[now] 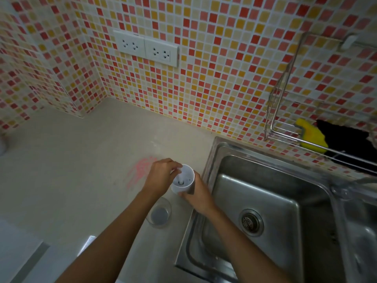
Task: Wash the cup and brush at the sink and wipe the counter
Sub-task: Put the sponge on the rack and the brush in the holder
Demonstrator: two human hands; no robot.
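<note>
A white cup (184,177) stands on the beige counter (81,170) just left of the steel sink (265,201). My right hand (196,196) is wrapped around the cup's near side. My left hand (161,175) pinches a thin white handle at the cup's rim; a small brush stands inside the cup, its tip touching the bottom. Pink smears (140,169) mark the counter to the left of my left hand.
A small clear glass bowl (160,214) sits on the counter under my left forearm. A wire rack (285,127) on the tiled wall holds a yellow sponge (312,133) and a black cloth (344,139). Two double sockets (146,48) are on the wall.
</note>
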